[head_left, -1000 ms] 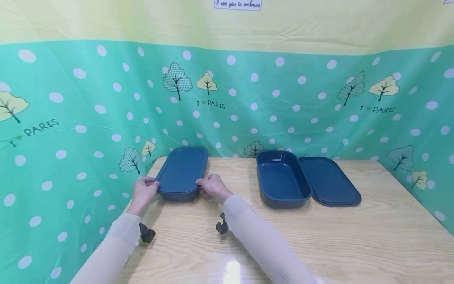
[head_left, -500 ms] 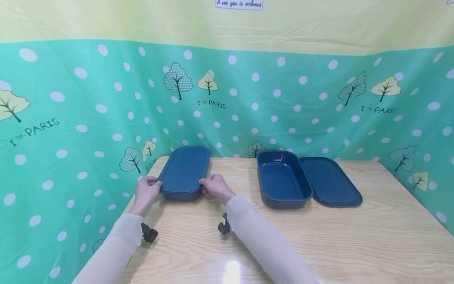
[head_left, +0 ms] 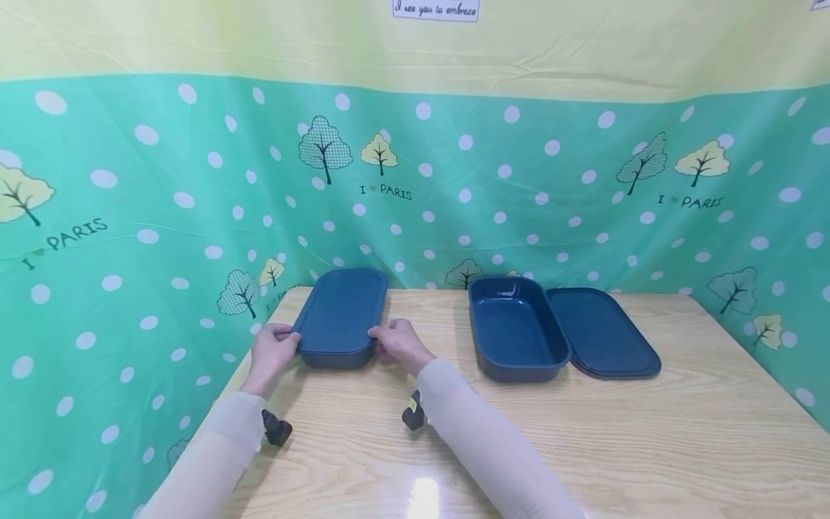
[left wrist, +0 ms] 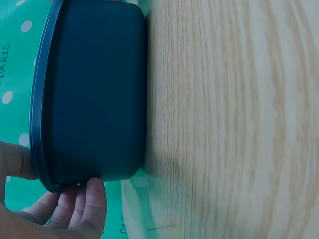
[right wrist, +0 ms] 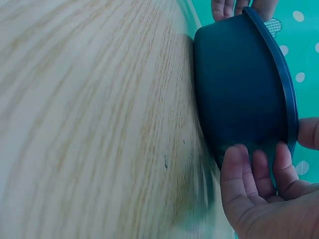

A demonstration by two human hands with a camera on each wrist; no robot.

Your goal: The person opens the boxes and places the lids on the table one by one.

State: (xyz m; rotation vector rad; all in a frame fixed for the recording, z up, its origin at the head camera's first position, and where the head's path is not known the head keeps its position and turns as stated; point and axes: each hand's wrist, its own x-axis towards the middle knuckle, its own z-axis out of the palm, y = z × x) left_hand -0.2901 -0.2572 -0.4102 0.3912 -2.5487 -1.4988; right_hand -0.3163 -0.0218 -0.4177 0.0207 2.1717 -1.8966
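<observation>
A dark blue rectangular food container stands at the back left of the table, its flat lid on top. My left hand grips the near left corner, thumb against the lid's rim and fingers below it, as the left wrist view shows. At the near right corner, my right hand holds the container the same way, with thumb at the rim and fingertips against the side wall. The container's underside appears to rest on the tabletop. Its inside is hidden by the lid.
An uncovered blue container stands right of centre on the wooden table. Beside it, on its right, lies a matching lid. A green dotted cloth hangs behind the table and along both sides.
The lidded container has slid slightly to the right, both hands moving along with it and keeping their grip. The uncovered container and the loose lid have stayed put.
</observation>
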